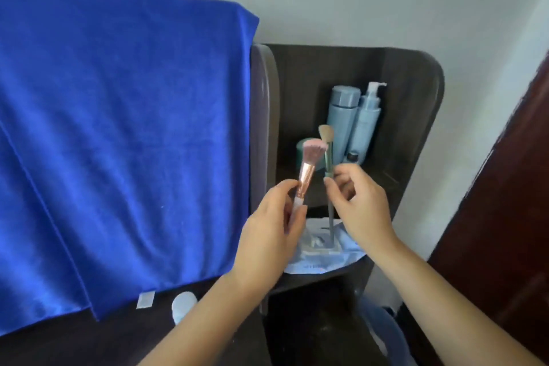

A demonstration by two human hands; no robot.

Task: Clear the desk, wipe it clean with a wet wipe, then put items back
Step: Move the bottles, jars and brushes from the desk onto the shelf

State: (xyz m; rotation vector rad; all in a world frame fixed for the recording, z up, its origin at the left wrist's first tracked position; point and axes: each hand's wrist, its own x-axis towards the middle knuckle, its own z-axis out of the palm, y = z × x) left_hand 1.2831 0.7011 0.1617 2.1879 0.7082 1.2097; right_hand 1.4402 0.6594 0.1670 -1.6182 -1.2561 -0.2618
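Observation:
My left hand (271, 227) pinches a makeup brush with pink bristles and a rose-gold ferrule (307, 171), held upright. My right hand (361, 202) grips a slim green-handled brush with tan bristles (327, 151), whose lower end reaches down to a small clear holder (322, 244). That holder stands on a light blue packet (322, 266) lying on the dark desk shelf (300, 282). Both brushes are held above the shelf, a short gap apart.
At the back of the dark alcove (416, 92) stand a blue bottle (343, 116), a pale blue pump bottle (367, 125), a teal jar (300, 151) and a small dark-capped item (352, 156). A big blue towel (118, 142) hangs at left. A white round item (184, 304) lies below it.

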